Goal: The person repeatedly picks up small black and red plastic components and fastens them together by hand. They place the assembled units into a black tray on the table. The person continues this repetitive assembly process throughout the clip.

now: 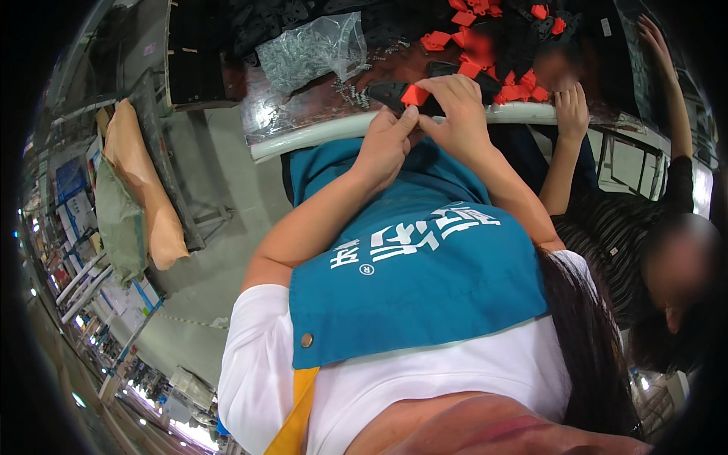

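At the table's near edge my two hands meet around a small orange-red plastic part (pixel 415 95). My left hand (pixel 385 145) is closed, its thumb pressed against the part's lower edge and its other fingers curled underneath. From the right, my right hand (pixel 461 115) pinches the same part with bent fingers. A black plastic piece (pixel 389 92) lies directly beside the orange part on the left; whether the two are joined I cannot tell. Small silvery metal pieces (pixel 350 94), which look like springs or screws, lie loose to the left of my hands.
A clear plastic bag (pixel 307 51) of small metal pieces lies on the dark tabletop (pixel 282 106). Several orange parts (pixel 470 67) and black parts (pixel 265 19) are heaped farther back. On the right, a co-worker's hand (pixel 572 112) reaches the white table edge (pixel 303 139).
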Action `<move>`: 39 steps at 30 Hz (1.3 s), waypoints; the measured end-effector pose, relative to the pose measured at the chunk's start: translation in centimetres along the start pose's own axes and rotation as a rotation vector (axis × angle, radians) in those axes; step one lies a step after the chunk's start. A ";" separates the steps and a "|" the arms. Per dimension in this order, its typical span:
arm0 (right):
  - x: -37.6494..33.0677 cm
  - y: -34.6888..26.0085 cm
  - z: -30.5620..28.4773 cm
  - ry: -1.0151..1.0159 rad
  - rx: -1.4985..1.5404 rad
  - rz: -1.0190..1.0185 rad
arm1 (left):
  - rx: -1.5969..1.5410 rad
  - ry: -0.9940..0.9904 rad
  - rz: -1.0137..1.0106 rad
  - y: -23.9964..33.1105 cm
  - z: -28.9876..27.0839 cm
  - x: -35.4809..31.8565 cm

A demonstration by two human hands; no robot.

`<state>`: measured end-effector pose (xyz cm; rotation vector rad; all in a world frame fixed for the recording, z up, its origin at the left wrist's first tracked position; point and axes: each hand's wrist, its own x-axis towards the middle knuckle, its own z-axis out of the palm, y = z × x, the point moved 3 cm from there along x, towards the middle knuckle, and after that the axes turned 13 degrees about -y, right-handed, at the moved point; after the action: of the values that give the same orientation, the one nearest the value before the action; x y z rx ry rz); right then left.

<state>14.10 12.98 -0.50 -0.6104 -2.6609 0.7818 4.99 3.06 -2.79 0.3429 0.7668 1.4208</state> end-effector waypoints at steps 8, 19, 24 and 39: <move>-1.6 6.2 -4.4 0.145 -0.263 0.189 | 0.172 0.060 -0.112 1.1 -0.5 0.0; -4.3 2.9 1.4 -0.089 -0.277 0.235 | 0.045 0.227 -0.023 2.1 -2.6 -0.1; -4.4 3.2 1.4 0.016 -0.300 0.255 | 0.016 0.249 -0.030 2.1 -2.7 -0.5; 6.9 0.1 3.3 -0.177 -0.018 -0.078 | -0.048 0.313 0.129 4.2 -4.9 -1.4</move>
<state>6.85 14.88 -2.03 -0.4581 -2.8351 0.8257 -1.40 1.26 -3.26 0.1346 0.9760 1.6343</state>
